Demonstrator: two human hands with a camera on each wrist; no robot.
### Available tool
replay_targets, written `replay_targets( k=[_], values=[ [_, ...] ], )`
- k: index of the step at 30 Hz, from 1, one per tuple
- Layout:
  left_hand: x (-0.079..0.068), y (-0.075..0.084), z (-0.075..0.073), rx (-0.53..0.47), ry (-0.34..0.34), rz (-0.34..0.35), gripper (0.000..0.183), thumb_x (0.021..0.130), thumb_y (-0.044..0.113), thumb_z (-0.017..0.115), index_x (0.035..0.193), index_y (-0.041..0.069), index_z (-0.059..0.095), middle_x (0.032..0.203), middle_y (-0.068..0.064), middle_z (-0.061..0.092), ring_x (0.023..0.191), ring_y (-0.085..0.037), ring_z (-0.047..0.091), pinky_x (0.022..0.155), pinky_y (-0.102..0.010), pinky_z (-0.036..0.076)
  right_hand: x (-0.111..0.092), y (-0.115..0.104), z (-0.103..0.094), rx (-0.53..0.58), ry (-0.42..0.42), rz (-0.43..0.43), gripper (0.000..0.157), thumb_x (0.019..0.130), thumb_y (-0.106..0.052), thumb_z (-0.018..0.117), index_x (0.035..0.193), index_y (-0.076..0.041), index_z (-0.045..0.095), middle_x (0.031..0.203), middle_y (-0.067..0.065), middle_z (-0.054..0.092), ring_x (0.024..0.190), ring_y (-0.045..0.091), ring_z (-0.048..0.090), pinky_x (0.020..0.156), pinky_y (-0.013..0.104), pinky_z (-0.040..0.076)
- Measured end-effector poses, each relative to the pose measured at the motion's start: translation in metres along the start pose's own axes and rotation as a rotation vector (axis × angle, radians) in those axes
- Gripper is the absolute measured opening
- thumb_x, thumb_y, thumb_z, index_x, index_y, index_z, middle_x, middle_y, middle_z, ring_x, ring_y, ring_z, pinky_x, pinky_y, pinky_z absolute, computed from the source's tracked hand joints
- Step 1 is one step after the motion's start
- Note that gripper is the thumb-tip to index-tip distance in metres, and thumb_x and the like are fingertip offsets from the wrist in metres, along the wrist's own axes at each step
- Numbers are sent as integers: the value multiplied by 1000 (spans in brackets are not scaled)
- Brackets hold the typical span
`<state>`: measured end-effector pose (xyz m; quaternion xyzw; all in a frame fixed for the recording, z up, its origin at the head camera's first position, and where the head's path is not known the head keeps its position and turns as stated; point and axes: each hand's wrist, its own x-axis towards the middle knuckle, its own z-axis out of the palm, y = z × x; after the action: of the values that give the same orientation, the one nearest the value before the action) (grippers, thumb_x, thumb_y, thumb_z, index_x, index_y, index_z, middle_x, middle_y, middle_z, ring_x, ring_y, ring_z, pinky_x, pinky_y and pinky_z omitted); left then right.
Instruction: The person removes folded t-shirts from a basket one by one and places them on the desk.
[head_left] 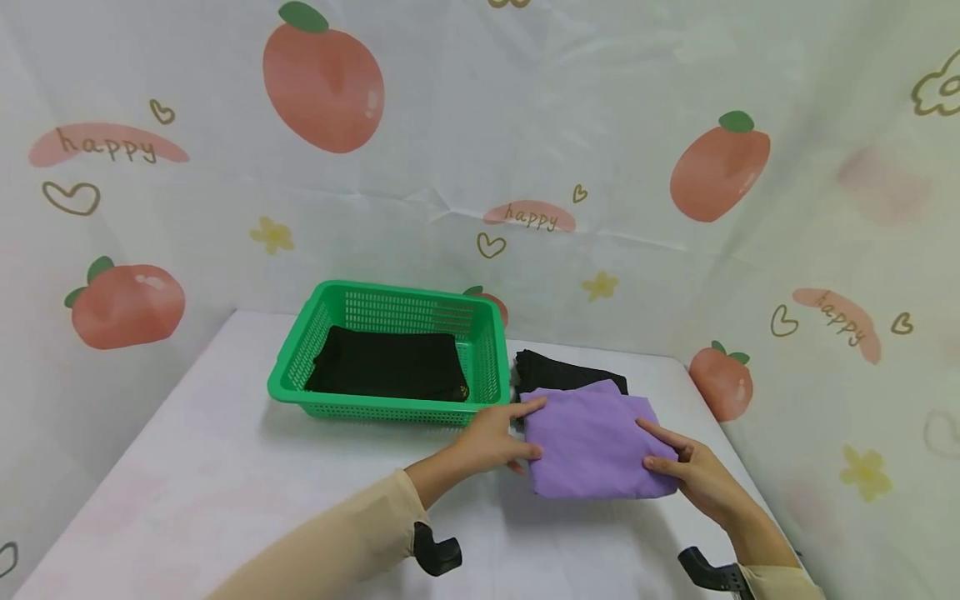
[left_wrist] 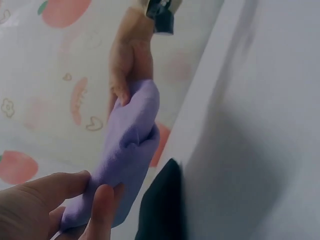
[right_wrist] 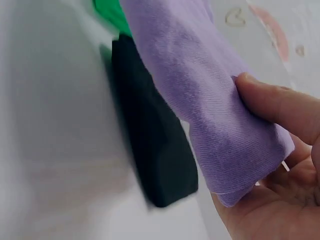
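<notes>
A folded purple cloth garment (head_left: 592, 446) is held up between both hands over the right part of the table. At its left edge the left hand (head_left: 491, 437) pinches it, thumb in front. The right hand (head_left: 693, 471) grips the opposite edge between thumb and fingers. In the right wrist view the purple fabric (right_wrist: 200, 95) shows as a thick, soft fold. Behind and below it a folded black cloth (head_left: 562, 371) lies on the table, partly hidden by the purple one. To the left stands a green plastic basket (head_left: 397, 410) with another folded black cloth (head_left: 390, 367) inside.
The white-covered table (head_left: 315, 500) runs back to a pale curtain (head_left: 420, 183) printed with peaches, hearts and "happy". The basket stands near the table's back edge, just left of the black cloth. Black wrist-camera mounts (head_left: 435, 550) sit on both forearms.
</notes>
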<state>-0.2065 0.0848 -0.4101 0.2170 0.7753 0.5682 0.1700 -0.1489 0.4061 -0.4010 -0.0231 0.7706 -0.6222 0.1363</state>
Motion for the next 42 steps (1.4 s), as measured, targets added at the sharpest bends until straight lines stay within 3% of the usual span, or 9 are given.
replay_targets(
  k=[12,18,24,29,33,36,39,42],
  values=[
    [24,0,55,-75,-41,5,74,70,14,78,132,38,44,134,0,43,48,-12,61,62,-20,48,-24,17,-48,-5,8,40,58,90,-1,51,142,-8,27,144,20,-2,108,-9,39,85,23,42],
    [37,2,82,-41,-45,18,76,70,11,78,132,37,43,135,3,42,46,-8,59,56,-18,48,-36,24,-69,-4,5,50,57,91,-1,48,142,-9,25,143,20,-5,108,-10,39,85,22,41],
    [51,6,103,-12,-94,44,80,70,5,76,136,30,40,136,1,40,45,-6,59,53,-17,48,-44,37,-90,-7,39,51,56,91,-1,47,142,-9,25,142,12,5,107,-11,39,85,21,41],
    [63,4,119,79,-114,19,80,69,10,78,137,28,40,133,-6,45,44,-5,58,67,-11,43,-48,50,-103,-11,76,89,56,91,-3,49,142,-10,25,144,13,4,106,-14,37,84,17,40],
    [70,-2,128,58,-122,-21,80,68,8,78,136,27,41,129,-11,48,44,-9,59,63,-14,47,-47,64,-104,11,113,144,58,90,-4,51,141,-12,25,145,21,-6,129,12,18,81,15,39],
    [75,-9,131,31,-116,-36,79,68,4,77,136,26,42,128,-14,48,43,-12,59,50,-17,48,-43,73,-103,19,131,186,60,89,-5,53,142,-15,26,146,20,-10,131,32,-4,83,14,36],
    [80,-15,133,30,-113,-38,78,69,4,77,136,25,43,126,-15,50,42,-12,59,49,-17,47,-38,77,-102,46,152,207,61,88,-5,55,141,-15,27,147,16,-14,131,33,-10,100,29,26],
    [85,-21,136,14,-128,-48,77,69,4,76,136,22,42,124,-17,50,43,-12,59,49,-19,48,-37,81,-100,68,185,219,62,86,-4,57,141,-15,29,147,15,-15,132,32,-11,105,47,7]
  ],
)
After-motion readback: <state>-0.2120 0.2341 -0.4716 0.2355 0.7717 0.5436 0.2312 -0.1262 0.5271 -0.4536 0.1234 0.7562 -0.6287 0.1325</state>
